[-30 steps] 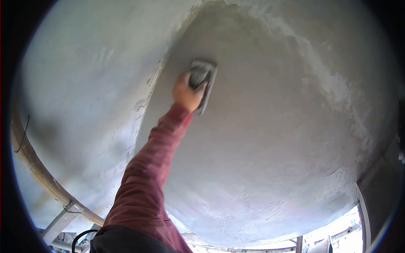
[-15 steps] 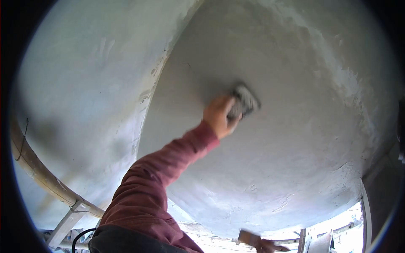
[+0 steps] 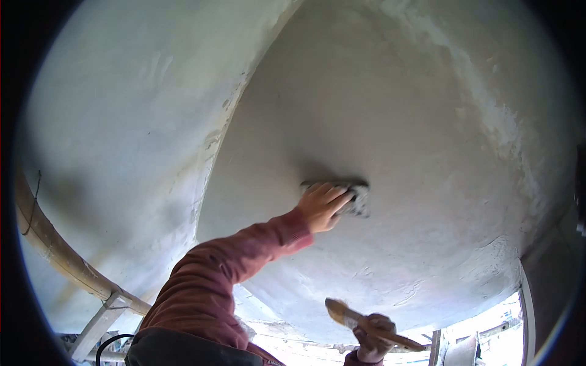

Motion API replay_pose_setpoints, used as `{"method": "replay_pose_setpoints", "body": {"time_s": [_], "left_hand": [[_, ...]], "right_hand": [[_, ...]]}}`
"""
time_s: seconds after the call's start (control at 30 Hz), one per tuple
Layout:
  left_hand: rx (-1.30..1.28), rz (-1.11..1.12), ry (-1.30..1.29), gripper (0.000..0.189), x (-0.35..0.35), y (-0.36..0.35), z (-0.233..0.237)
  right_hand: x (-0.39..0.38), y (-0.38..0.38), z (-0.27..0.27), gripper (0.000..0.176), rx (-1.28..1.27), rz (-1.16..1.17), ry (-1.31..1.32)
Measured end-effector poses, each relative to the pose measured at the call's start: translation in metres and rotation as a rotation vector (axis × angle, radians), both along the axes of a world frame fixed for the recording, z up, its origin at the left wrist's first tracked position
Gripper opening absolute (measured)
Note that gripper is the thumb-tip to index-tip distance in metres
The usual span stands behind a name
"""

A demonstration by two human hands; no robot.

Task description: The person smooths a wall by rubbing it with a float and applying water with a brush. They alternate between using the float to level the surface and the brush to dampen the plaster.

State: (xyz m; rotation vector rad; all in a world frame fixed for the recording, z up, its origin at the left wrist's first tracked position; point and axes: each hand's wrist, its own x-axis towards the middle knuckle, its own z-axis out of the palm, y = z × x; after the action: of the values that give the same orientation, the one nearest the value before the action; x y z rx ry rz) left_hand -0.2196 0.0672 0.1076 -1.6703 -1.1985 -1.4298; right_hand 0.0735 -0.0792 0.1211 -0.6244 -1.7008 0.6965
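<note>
My left hand (image 3: 320,206), in a dark red sleeve, reaches up and presses a grey plaster float (image 3: 359,196) flat against the wet grey plaster surface (image 3: 397,110) overhead. My right hand (image 3: 371,340) is low at the bottom edge and grips a wooden-handled brush (image 3: 342,313), bristles pointing up-left, a little below the plaster. The float is partly hidden by my fingers.
A paler, drier plastered surface (image 3: 122,122) meets the wet one along a rough seam (image 3: 220,134). A curved wooden pole (image 3: 55,250) with a brace runs at lower left. Bright daylight shows through an opening (image 3: 494,338) at lower right.
My left hand has swept the float from upper centre down and to the right across the plaster. My right hand with the brush has risen into view at the bottom.
</note>
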Motion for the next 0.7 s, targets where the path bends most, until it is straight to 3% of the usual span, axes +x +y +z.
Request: {"method": "replay_pose_setpoints", "body": {"time_s": [0.1, 0.13, 0.17, 0.2, 0.23, 0.3, 0.37, 0.4, 0.47, 0.53, 0.6, 0.7], "left_hand": [[-0.063, 0.046, 0.217, 0.049, -0.029, -0.008, 0.008], [-0.019, 0.046, 0.274, 0.050, -0.037, -0.003, 0.023], [-0.004, 0.059, 0.262, 0.050, -0.045, -0.001, 0.049], [0.018, 0.067, 0.192, 0.048, -0.056, -0.002, 0.086], [0.093, 0.110, 0.104, 0.047, -0.068, 0.003, 0.121], [0.177, 0.171, -0.090, 0.044, -0.089, -0.004, 0.196], [-0.069, 0.072, -0.368, 0.044, -0.094, -0.015, 0.243], [-0.081, 0.066, -0.371, 0.044, -0.086, -0.008, 0.236], [0.290, 0.067, -0.292, 0.045, -0.067, 0.007, 0.199], [0.214, 0.027, -0.208, 0.048, -0.030, 0.014, 0.104], [0.091, 0.002, -0.300, 0.048, -0.007, 0.006, -0.002], [0.067, 0.135, -0.531, 0.042, -0.032, -0.009, -0.081]], "right_hand": [[0.034, -0.001, -0.033, 0.038, -0.004, -0.033, -0.166], [0.034, -0.008, -0.036, 0.016, -0.019, -0.080, -0.186], [0.034, -0.011, -0.038, 0.024, -0.032, -0.128, -0.202], [0.048, -0.005, -0.055, 0.027, -0.218, -0.192, -0.175], [0.053, -0.006, -0.055, 0.027, -0.228, -0.205, -0.175], [0.065, -0.016, -0.053, 0.024, 0.168, -0.549, -0.805], [0.077, -0.025, -0.052, 0.022, 0.129, -0.583, -0.803], [0.082, -0.029, -0.052, 0.020, 0.108, -0.602, -0.790], [0.089, -0.036, -0.052, 0.016, 0.067, -0.618, -0.766], [0.090, -0.035, -0.054, 0.013, 0.041, -0.613, -0.732], [0.089, -0.029, -0.054, 0.010, 0.037, -0.620, -0.689], [0.104, -0.040, -0.059, 0.018, 0.083, -0.734, -0.843]]}}
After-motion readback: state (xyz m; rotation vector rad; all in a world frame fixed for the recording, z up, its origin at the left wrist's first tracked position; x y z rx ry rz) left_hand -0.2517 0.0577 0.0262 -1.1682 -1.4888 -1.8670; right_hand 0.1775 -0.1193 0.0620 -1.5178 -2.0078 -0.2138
